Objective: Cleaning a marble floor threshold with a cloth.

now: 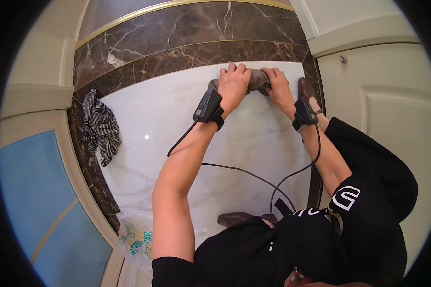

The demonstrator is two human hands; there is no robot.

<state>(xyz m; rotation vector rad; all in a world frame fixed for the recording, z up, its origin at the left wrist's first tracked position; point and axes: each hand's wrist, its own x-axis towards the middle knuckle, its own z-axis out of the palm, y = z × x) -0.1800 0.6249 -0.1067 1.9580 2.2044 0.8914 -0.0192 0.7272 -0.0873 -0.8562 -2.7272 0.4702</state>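
Note:
A bunched grey-brown cloth point(257, 80) lies on the white marble-look floor tile point(158, 107), close to its far edge. My left hand point(233, 83) presses on the left part of the cloth, fingers pointing away from me. At the cloth's right end my right hand point(279, 86) grips it, the thumb side against the fabric. Part of the cloth is hidden beneath both hands. Each wrist wears a strapped black device, the left one point(207, 106) and the right one point(304, 112), with a black cable running from it.
A black-and-white striped cloth point(101, 125) lies crumpled at the left tile edge. Below it sits a clear plastic bag point(134, 235) with printed writing. Dark brown marble point(201, 30) borders the tile. A cream door point(380, 71) stands right, a blue-paned one point(39, 179) left. My shoe point(304, 88) is near my right hand.

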